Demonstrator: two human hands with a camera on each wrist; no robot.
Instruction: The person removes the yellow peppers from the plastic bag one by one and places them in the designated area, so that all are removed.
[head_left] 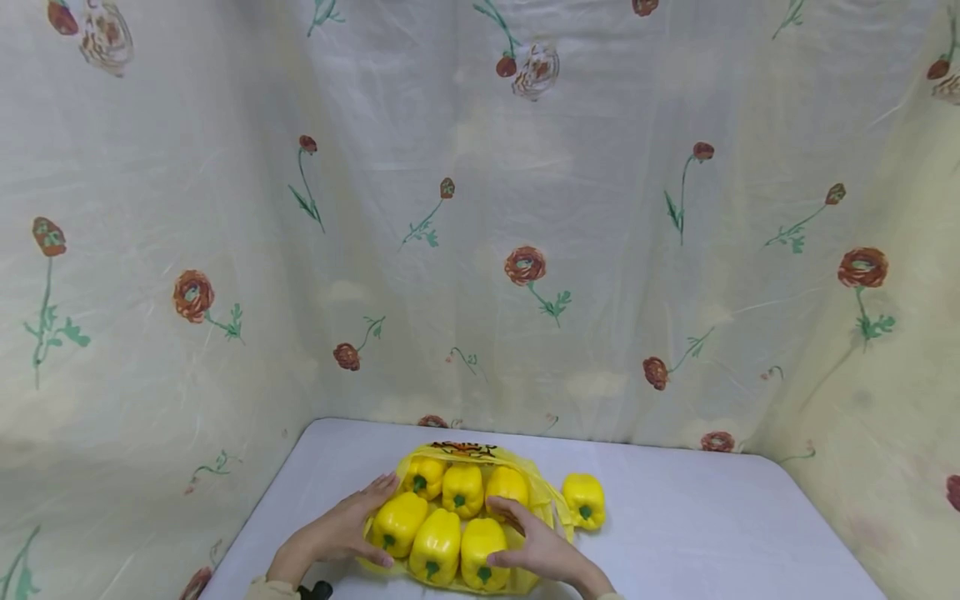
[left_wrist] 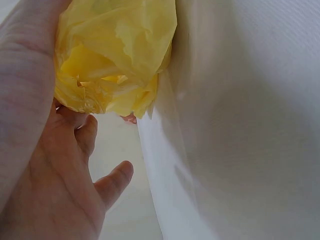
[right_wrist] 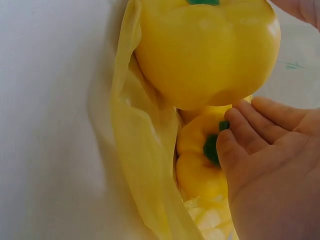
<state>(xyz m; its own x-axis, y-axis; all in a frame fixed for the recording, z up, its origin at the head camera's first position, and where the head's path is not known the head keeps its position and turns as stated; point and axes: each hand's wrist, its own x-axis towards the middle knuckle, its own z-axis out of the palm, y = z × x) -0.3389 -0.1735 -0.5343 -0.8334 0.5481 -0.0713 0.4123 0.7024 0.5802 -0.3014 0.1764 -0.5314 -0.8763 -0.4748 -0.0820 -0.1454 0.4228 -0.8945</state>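
A person's left hand (head_left: 341, 525) and right hand (head_left: 536, 546) flank a yellow plastic bag (head_left: 528, 466) on a table (head_left: 697, 517) draped in white; six yellow bell peppers sit in the mouth of the bag in two rows of three, their green stems turned toward the person; the front row (head_left: 435, 542) lies nearest the table's near side, with the rear row (head_left: 462, 488) just behind it.

The left hand's fingers are released and extended along the bag's left side, the thumb reaching toward the front-left pepper (head_left: 400, 523); whether the fingertips press on the plastic cannot be told.

The right hand, its fingers nearly straight and clenched on nothing, spans the front-right pepper (head_left: 480, 546), thumb to one side and fingers to the other; the right wrist view shows the fingertips right at that pepper's edge, though how firmly they touch is unclear.

A seventh pepper (head_left: 583, 500) rests on the cloth just beyond the bag's right side; dark and orange print (head_left: 465, 450) marks the bag's far edge; a dark object (head_left: 320, 591) shows beside the left wrist; a pale curtain (head_left: 600, 250) with red flowers hangs around the table.
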